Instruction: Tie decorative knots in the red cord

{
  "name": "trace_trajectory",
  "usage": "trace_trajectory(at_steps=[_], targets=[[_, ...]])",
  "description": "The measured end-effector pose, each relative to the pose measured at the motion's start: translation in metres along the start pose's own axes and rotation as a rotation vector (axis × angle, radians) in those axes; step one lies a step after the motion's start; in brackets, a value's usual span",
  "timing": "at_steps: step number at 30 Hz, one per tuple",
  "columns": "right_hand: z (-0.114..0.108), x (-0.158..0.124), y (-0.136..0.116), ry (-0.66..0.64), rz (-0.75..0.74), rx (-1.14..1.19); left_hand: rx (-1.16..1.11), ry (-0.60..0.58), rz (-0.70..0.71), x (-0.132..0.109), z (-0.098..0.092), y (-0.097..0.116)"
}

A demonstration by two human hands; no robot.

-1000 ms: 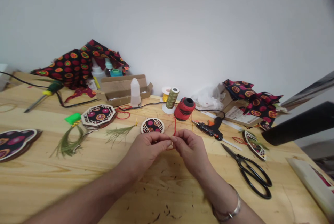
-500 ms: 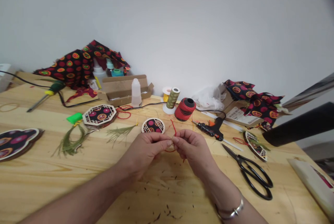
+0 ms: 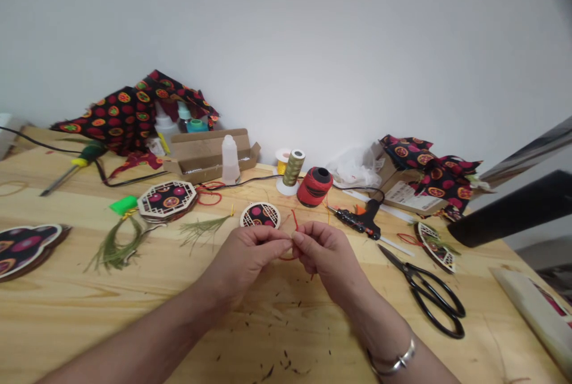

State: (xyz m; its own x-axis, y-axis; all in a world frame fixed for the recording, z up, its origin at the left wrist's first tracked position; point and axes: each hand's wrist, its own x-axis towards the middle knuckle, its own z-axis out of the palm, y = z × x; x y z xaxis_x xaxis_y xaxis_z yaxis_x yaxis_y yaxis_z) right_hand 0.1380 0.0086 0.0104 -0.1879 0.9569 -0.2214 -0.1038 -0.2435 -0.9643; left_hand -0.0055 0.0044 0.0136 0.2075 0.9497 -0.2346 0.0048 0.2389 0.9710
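Note:
A thin red cord is pinched between the fingertips of my left hand and my right hand, which meet above the middle of the table. One end sticks up past the fingertips; a short tail hangs below my right hand, and a bit of loop shows under my left fingertips. The knot or crossing itself is hidden by the fingers. Just behind my left hand lies a round fabric-covered pendant with a pale lattice frame. A small green thread tassel with a yellow tie rests to its left.
Black-handled scissors and a hot glue gun lie to the right. Behind stand a red cord spool, an olive thread spool and a plastic bottle. At left are an octagonal pendant and a screwdriver.
The view has shifted slightly, so the table things sit a little further left. Both hands keep their pinch on the red cord, with hardly any change in pose.

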Motion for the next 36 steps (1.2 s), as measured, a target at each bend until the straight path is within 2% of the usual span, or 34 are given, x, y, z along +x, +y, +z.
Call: trace_trajectory(at_steps=[3,10,13,18,23,30,34,36], targets=[[-0.003,0.001,-0.001,-0.007,-0.041,-0.091,-0.015,0.03,-0.004,0.002,-0.001,-0.002],[-0.015,0.001,-0.001,0.047,-0.224,-0.602,-0.056,0.121,0.009,0.003,-0.001,0.0],[-0.013,-0.004,-0.002,0.122,-0.288,-0.702,-0.037,0.157,-0.007,0.003,-0.001,0.001],[-0.002,-0.015,0.001,0.182,-0.513,-0.918,0.013,0.187,0.02,0.004,-0.001,0.0],[0.008,-0.022,0.011,0.098,-0.745,-1.172,-0.019,0.166,0.005,0.003,-0.002,0.0],[0.006,-0.022,0.024,0.008,-1.039,-1.541,-0.282,0.071,-0.111,0.006,-0.004,-0.006],[0.006,-0.022,0.019,-0.032,-1.1,-1.594,-0.381,0.055,-0.164,0.007,-0.004,-0.006],[0.007,-0.023,0.014,-0.069,-1.111,-1.495,-0.385,0.071,-0.165,0.007,-0.004,-0.006]])
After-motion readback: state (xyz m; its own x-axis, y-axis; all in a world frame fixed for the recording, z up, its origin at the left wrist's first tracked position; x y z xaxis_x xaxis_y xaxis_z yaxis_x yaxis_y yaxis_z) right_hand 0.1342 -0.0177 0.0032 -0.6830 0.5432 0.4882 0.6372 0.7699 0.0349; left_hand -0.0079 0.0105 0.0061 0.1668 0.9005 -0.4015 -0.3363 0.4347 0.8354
